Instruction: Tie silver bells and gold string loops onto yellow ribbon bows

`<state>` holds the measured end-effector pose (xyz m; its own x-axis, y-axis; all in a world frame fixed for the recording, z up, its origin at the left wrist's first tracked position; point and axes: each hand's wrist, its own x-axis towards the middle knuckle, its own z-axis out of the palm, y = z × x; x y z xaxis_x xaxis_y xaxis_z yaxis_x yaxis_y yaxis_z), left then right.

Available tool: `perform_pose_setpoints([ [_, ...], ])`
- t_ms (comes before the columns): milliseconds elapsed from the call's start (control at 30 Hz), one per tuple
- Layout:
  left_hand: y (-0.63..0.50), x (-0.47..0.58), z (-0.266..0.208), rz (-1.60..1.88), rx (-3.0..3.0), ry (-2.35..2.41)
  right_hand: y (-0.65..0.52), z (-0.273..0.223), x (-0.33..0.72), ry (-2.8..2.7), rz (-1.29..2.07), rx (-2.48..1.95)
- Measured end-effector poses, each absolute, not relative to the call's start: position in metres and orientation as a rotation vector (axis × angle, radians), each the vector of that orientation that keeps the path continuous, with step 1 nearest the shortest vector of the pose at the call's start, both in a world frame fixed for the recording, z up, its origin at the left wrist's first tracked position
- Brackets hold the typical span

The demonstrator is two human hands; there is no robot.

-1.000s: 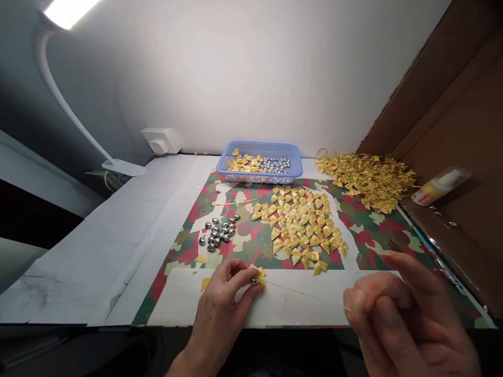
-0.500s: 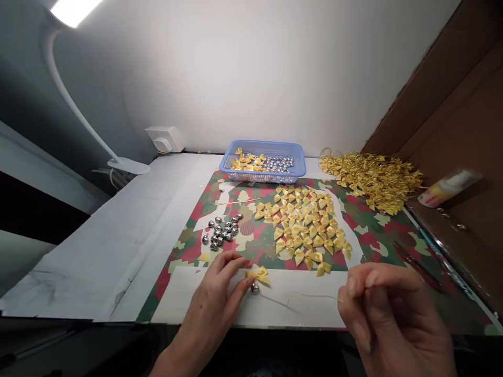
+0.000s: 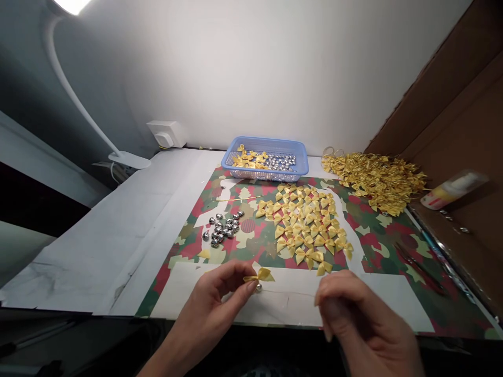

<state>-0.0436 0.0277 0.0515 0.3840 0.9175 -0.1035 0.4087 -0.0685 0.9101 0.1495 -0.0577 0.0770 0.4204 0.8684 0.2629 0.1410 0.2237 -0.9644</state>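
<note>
Between thumb and forefinger, my left hand [image 3: 220, 298] pinches a yellow ribbon bow [image 3: 264, 275] just above the white sheet [image 3: 291, 309]. A small silver bell [image 3: 258, 287] hangs right beneath that bow. From the bell a thin gold thread [image 3: 293, 292] runs to my right hand [image 3: 357, 314], whose fingers are closed on its end. The fingertips of the right hand are partly hidden and a little blurred. Several loose silver bells [image 3: 225, 230] lie beyond my left hand. Past my right hand, yellow bows [image 3: 306, 225] are spread out on the camouflage-patterned mat [image 3: 255, 254].
A blue basket [image 3: 265, 141] of bows and bells stands by the wall. A heap of yellow bows [image 3: 377, 180] lies at the back right, near a bottle [image 3: 448, 191]. Dark-handled pliers [image 3: 420, 267] rest at right. A white lamp [image 3: 78, 104] arches over the left side.
My right hand has moved left, closer to the bow, with the thread still in its fingers. My left hand has lifted the bow and bell slightly. The view has shifted a little.
</note>
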Motion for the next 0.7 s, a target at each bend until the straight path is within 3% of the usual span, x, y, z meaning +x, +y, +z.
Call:
perform_pose_setpoints([
  [167,0.022,-0.042,0.067,0.693,1.246,1.063,-0.054,0.056,0.140,-1.367,0.530,-1.284],
  [700,0.013,-0.039,0.076,0.769,1.073,0.989,-0.059,0.055,0.132,-1.563,0.224,-1.393],
])
